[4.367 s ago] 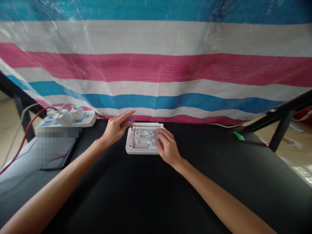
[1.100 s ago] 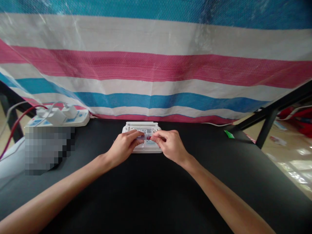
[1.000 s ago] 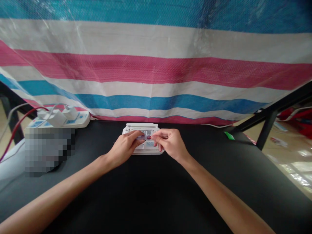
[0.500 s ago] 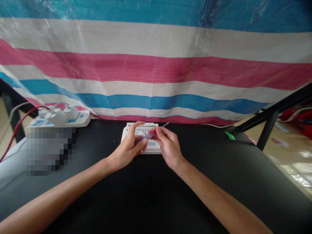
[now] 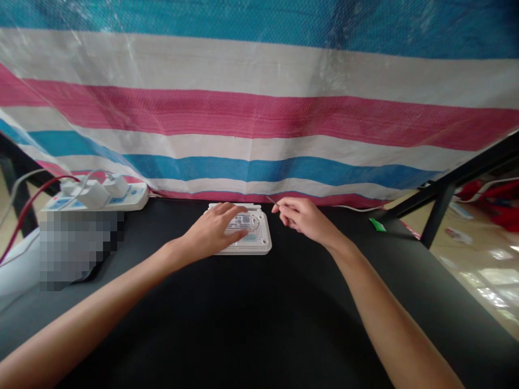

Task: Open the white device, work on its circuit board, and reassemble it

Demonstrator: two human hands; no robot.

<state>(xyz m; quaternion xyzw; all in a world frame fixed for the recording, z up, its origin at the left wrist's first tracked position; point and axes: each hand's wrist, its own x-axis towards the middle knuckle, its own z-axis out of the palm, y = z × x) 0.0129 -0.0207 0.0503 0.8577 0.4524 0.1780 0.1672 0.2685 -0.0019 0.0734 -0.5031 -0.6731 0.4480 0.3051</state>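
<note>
A white router-like device (image 5: pixel 259 246) lies on the black table with a label, a QR code and vent holes facing up. My left hand (image 5: pixel 214 229) is spread over its left half, thumb and fingers apart; whether the palm presses on it I cannot tell. To the right of the device, my right hand (image 5: pixel 302 216) is closed around a screwdriver. Only its thin metal shaft (image 5: pixel 270 200) shows, pointing up and left past the fingers; the handle is hidden in the hand.
A white power strip (image 5: pixel 135 197) with plugs and cables stands at the back left, behind a blurred-out object (image 5: pixel 77 248). A small green packet (image 5: pixel 377 225) lies at the right. A striped sheet (image 5: pixel 251 119) hangs along the back edge, with black frame bars (image 5: pixel 438 216) at the side.
My hands have moved apart. The screwdriver, between both hands before, is now in my right hand, which shifted right; my left hand opened and spread over the white device.
</note>
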